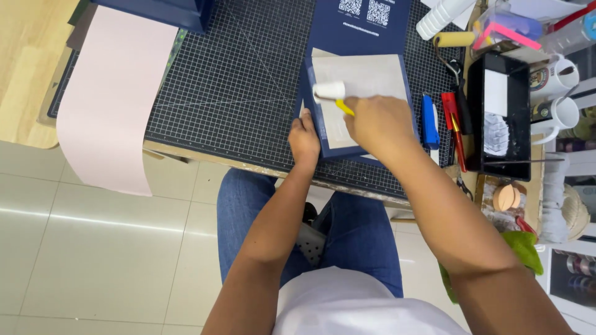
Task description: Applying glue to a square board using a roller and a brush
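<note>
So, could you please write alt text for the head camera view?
A seated person's right hand rolls a small white roller with a yellow handle over pale paper on a navy board, steadied by the left hand, on a gridded cutting mat.

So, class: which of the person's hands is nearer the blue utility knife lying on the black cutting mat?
Right. The right hand, gripping a small white roller, sits just left of the blue utility knife; the left hand is farther left, at the navy board's edge.
</note>
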